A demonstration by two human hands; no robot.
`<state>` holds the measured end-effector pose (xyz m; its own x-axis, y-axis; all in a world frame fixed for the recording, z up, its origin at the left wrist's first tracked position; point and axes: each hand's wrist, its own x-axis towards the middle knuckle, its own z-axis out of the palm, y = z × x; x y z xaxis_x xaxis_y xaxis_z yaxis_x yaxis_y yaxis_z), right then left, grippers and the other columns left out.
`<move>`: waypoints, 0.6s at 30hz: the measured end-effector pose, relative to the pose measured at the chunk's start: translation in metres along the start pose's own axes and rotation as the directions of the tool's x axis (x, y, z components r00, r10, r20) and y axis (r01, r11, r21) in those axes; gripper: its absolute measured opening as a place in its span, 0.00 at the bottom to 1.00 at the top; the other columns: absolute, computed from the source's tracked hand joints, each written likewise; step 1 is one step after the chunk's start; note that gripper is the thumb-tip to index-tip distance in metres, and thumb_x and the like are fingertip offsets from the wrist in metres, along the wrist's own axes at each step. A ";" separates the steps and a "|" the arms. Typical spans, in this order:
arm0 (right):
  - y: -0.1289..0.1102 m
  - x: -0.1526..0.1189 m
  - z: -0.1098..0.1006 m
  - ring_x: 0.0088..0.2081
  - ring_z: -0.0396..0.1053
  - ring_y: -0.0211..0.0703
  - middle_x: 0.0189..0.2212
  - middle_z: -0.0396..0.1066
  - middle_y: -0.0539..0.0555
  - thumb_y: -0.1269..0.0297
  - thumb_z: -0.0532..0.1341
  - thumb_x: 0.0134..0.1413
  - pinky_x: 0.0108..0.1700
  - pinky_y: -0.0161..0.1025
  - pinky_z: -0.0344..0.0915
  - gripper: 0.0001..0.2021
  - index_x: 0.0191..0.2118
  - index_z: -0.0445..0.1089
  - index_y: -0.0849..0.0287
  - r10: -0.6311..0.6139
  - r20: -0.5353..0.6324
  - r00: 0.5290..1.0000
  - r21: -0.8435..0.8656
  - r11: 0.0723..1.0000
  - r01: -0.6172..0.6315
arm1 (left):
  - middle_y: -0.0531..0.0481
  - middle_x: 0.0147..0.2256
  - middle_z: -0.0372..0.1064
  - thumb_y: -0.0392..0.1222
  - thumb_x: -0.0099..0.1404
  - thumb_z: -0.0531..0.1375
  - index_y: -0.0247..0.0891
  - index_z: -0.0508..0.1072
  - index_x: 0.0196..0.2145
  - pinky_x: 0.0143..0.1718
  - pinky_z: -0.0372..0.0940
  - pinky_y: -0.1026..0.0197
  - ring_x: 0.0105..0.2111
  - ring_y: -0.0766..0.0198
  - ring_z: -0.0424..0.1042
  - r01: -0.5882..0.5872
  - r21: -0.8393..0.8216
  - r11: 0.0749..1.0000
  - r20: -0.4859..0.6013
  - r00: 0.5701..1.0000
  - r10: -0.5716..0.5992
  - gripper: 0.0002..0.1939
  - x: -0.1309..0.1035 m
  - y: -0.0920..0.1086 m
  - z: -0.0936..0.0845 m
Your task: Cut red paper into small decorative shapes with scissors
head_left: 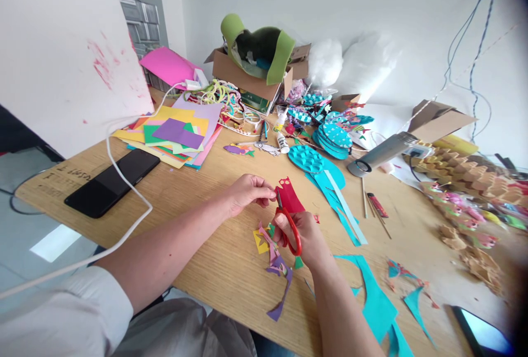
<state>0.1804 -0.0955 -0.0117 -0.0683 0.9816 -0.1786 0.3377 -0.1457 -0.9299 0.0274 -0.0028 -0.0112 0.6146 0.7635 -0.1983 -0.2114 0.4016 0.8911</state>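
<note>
My right hand [303, 236] grips a pair of red-handled scissors [296, 239], their blades pointing away from me toward my left fingertips. Thumb and fingers of my left hand [249, 195] are pinched together at the blade tips; whatever they hold is too small to make out. Just behind the blades is a red piece of paper [292, 196] with cut-out holes at its far end. Under and beside my right hand lie paper scraps: a yellow piece [260, 242] with a cut-out shape, pink strips, green bits and a purple scrap [280, 296].
Coloured sheets [177, 132] are stacked at the left, near a black phone [113, 181] crossed by a white cable [124, 178]. Turquoise offcuts [373, 296] lie at the right. Farther back are a glue bottle [282, 143], a metal flask [381, 153] and a cardboard box [247, 79].
</note>
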 end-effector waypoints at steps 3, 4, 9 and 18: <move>-0.001 0.000 0.001 0.13 0.61 0.33 0.12 0.68 0.52 0.38 0.61 0.47 0.15 0.30 0.54 0.27 0.18 0.67 0.60 -0.006 -0.002 1.000 0.008 1.000 0.006 | 0.50 0.22 0.71 0.37 0.44 0.66 0.31 0.75 0.24 0.27 0.59 0.64 0.21 0.71 0.66 0.010 -0.003 1.000 -0.006 1.000 -0.010 0.08 0.000 0.000 0.000; -0.002 -0.001 0.001 0.13 0.61 0.33 0.12 0.67 0.52 0.38 0.61 0.47 0.15 0.30 0.55 0.27 0.18 0.67 0.60 -0.008 -0.006 1.000 0.013 1.000 0.008 | 0.50 0.22 0.71 0.37 0.44 0.66 0.31 0.75 0.24 0.28 0.59 0.64 0.21 0.71 0.66 0.010 -0.002 1.000 -0.007 1.000 -0.010 0.08 0.001 0.000 -0.001; -0.008 -0.004 0.002 0.14 0.63 0.35 0.13 0.67 0.51 0.39 0.61 0.49 0.16 0.30 0.57 0.25 0.22 0.65 0.60 -0.017 -0.016 1.000 0.050 0.999 0.018 | 0.51 0.21 0.69 0.37 0.44 0.66 0.31 0.75 0.23 0.27 0.59 0.64 0.20 0.71 0.65 -0.008 0.017 1.000 -0.022 1.000 0.009 0.07 0.001 0.001 -0.001; -0.003 -0.001 0.004 0.13 0.63 0.36 0.13 0.68 0.53 0.38 0.64 0.44 0.15 0.31 0.57 0.26 0.21 0.66 0.61 -0.014 -0.027 1.000 0.072 0.997 0.016 | 0.51 0.23 0.69 0.39 0.43 0.68 0.31 0.74 0.24 0.27 0.59 0.64 0.22 0.71 0.65 -0.009 0.007 1.000 -0.025 1.000 0.009 0.10 0.002 -0.001 0.000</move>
<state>0.1752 -0.0968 -0.0098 -0.0473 0.9865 -0.1570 0.2681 -0.1389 -0.9533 0.0286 -0.0016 -0.0123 0.5938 0.7793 -0.2002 -0.2114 0.3913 0.8957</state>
